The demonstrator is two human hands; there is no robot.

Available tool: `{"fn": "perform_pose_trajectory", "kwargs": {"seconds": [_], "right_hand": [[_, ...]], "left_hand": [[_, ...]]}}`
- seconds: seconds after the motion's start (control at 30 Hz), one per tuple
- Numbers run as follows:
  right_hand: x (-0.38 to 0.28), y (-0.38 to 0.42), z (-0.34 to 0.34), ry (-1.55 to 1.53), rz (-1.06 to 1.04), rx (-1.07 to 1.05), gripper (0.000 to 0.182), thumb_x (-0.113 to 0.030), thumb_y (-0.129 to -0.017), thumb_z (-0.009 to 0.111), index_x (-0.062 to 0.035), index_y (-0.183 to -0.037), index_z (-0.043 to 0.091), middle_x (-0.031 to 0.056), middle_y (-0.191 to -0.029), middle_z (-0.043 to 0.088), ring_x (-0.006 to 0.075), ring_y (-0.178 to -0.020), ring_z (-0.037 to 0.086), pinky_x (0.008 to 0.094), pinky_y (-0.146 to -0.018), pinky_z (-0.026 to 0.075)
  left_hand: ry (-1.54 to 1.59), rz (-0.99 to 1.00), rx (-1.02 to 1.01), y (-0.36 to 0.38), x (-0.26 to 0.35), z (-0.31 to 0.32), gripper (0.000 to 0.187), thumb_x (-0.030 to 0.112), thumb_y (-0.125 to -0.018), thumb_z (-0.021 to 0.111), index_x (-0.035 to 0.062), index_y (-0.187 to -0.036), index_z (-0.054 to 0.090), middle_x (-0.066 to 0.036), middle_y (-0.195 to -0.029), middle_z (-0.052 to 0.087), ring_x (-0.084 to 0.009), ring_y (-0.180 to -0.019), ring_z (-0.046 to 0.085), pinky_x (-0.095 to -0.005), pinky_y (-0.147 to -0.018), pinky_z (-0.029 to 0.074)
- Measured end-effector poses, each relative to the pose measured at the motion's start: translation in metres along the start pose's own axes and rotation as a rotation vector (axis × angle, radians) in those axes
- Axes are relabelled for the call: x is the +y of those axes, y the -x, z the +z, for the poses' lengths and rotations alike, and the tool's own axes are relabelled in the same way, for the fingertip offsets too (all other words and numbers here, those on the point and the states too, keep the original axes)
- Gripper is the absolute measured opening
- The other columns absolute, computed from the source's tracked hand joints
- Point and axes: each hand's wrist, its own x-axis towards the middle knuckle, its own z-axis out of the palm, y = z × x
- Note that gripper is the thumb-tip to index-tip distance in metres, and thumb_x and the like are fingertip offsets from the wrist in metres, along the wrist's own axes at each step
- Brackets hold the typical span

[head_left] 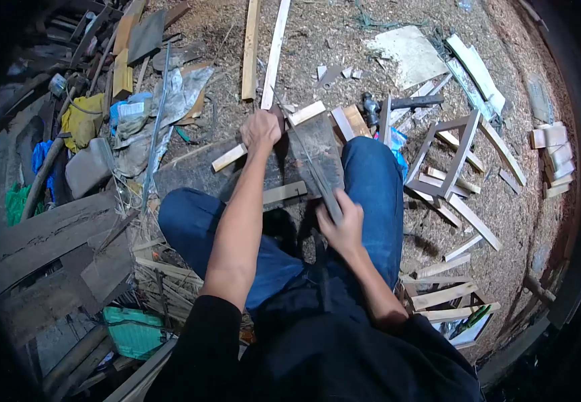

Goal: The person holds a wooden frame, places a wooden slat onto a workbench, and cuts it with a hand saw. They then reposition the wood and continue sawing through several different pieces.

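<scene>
My right hand (343,224) is wrapped round the grip end of a long, thin handsaw (310,164) between my knees. Its blade slants up and left across a light wooden strip (307,113), close beside my left hand. With closed fingers, my left hand (262,129) presses that strip down on a worn, dark wooden block (197,164). The strip's other end sticks out to the lower left of my wrist. A second short piece of wood (284,193) lies across the near part of the block.
Two long battens (251,50) stretch away beyond my left hand. Right of my knee are a hammer (371,107), a small wooden frame (461,157) and scattered offcuts. Stacked blocks (552,157) sit farther right. Scrap boards, a yellow cloth (83,119) and a green container (133,331) crowd the left.
</scene>
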Motion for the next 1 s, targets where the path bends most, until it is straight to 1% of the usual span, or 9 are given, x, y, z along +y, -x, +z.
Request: {"fn": "perform_pose_trajectory", "kwargs": {"seconds": [0.07, 0.13, 0.27, 0.33, 0.4, 0.57, 0.83, 0.93, 1.0], "right_hand": [[-0.002, 0.006, -0.015, -0.038, 0.118, -0.056, 0.023, 0.001, -0.073, 0.066, -0.0001, -0.096, 0.061, 0.0215, -0.071, 0.059, 0.042, -0.07, 0.062, 0.0356, -0.059, 0.051], [0.008, -0.026, 0.0, 0.018, -0.024, -0.029, 0.015, -0.003, -0.073, 0.068, -0.0004, -0.085, 0.058, 0.0229, -0.07, 0.057, 0.0433, -0.07, 0.061, 0.0395, -0.057, 0.049], [0.015, -0.05, 0.026, -0.05, 0.003, 0.009, 0.023, -0.006, -0.073, 0.07, 0.0009, -0.086, 0.052, 0.0253, -0.072, 0.056, 0.0478, -0.074, 0.057, 0.0442, -0.058, 0.047], [0.006, -0.018, -0.001, 0.004, -0.058, 0.023, 0.019, -0.004, -0.074, 0.068, 0.0006, -0.089, 0.058, 0.0232, -0.07, 0.058, 0.0437, -0.071, 0.061, 0.0411, -0.058, 0.049], [-0.003, 0.018, -0.032, -0.042, 0.138, -0.066, 0.017, -0.002, -0.075, 0.064, 0.0003, -0.092, 0.062, 0.0209, -0.075, 0.061, 0.0393, -0.068, 0.063, 0.0372, -0.058, 0.051], [0.017, -0.045, 0.024, 0.015, -0.076, -0.011, 0.019, -0.004, -0.075, 0.067, -0.0002, -0.092, 0.06, 0.021, -0.072, 0.059, 0.0428, -0.07, 0.061, 0.0403, -0.057, 0.049], [-0.004, 0.007, -0.02, 0.002, 0.084, -0.073, 0.027, -0.002, -0.073, 0.067, -0.0007, -0.099, 0.063, 0.02, -0.076, 0.065, 0.0368, -0.071, 0.067, 0.0361, -0.062, 0.053], [0.006, -0.054, 0.03, 0.003, 0.117, -0.058, 0.02, -0.005, -0.075, 0.069, -0.0003, -0.088, 0.055, 0.024, -0.072, 0.058, 0.045, -0.073, 0.06, 0.0441, -0.057, 0.047], [0.009, -0.052, 0.034, -0.074, 0.058, 0.01, 0.018, -0.005, -0.076, 0.067, -0.0003, -0.089, 0.056, 0.0237, -0.072, 0.058, 0.0449, -0.074, 0.06, 0.0433, -0.058, 0.048]], "left_hand": [[0.005, -0.016, 0.011, 0.006, 0.008, -0.011, 0.042, 0.032, -0.089, 0.047, -0.0015, -0.091, 0.072, -0.027, -0.095, 0.068, -0.0411, -0.094, 0.067, -0.0458, -0.084, 0.052], [-0.03, 0.056, 0.029, 0.015, 0.009, -0.013, 0.04, 0.029, -0.088, 0.047, -0.0018, -0.09, 0.072, -0.027, -0.095, 0.068, -0.0417, -0.094, 0.066, -0.0461, -0.083, 0.052], [0.003, 0.044, 0.047, 0.013, 0.007, -0.011, 0.04, 0.029, -0.088, 0.047, -0.0029, -0.089, 0.072, -0.029, -0.095, 0.067, -0.0436, -0.094, 0.065, -0.0477, -0.083, 0.051], [0.0, 0.009, 0.023, 0.016, 0.008, -0.015, 0.04, 0.029, -0.087, 0.048, -0.0032, -0.089, 0.072, -0.029, -0.095, 0.067, -0.0437, -0.094, 0.065, -0.0477, -0.083, 0.051], [0.012, -0.022, 0.016, 0.008, 0.015, -0.015, 0.039, 0.028, -0.087, 0.048, -0.0035, -0.088, 0.072, -0.029, -0.094, 0.067, -0.0438, -0.094, 0.065, -0.0476, -0.082, 0.051], [-0.02, 0.033, -0.01, 0.012, 0.002, -0.007, 0.037, 0.024, -0.085, 0.048, -0.0046, -0.088, 0.07, -0.031, -0.096, 0.065, -0.0455, -0.095, 0.064, -0.0487, -0.084, 0.05], [-0.023, -0.001, -0.005, 0.005, 0.005, -0.008, 0.038, 0.029, -0.086, 0.05, -0.0016, -0.089, 0.072, -0.027, -0.095, 0.068, -0.0409, -0.094, 0.067, -0.0463, -0.082, 0.052], [-0.051, 0.034, -0.047, 0.016, 0.006, -0.01, 0.04, 0.032, -0.087, 0.05, -0.0014, -0.09, 0.072, -0.027, -0.094, 0.068, -0.0412, -0.094, 0.067, -0.0464, -0.082, 0.052], [0.029, -0.052, 0.026, 0.012, 0.012, -0.011, 0.043, 0.035, -0.088, 0.05, -0.0015, -0.089, 0.072, -0.027, -0.095, 0.068, -0.0421, -0.093, 0.066, -0.0466, -0.082, 0.052]]}}
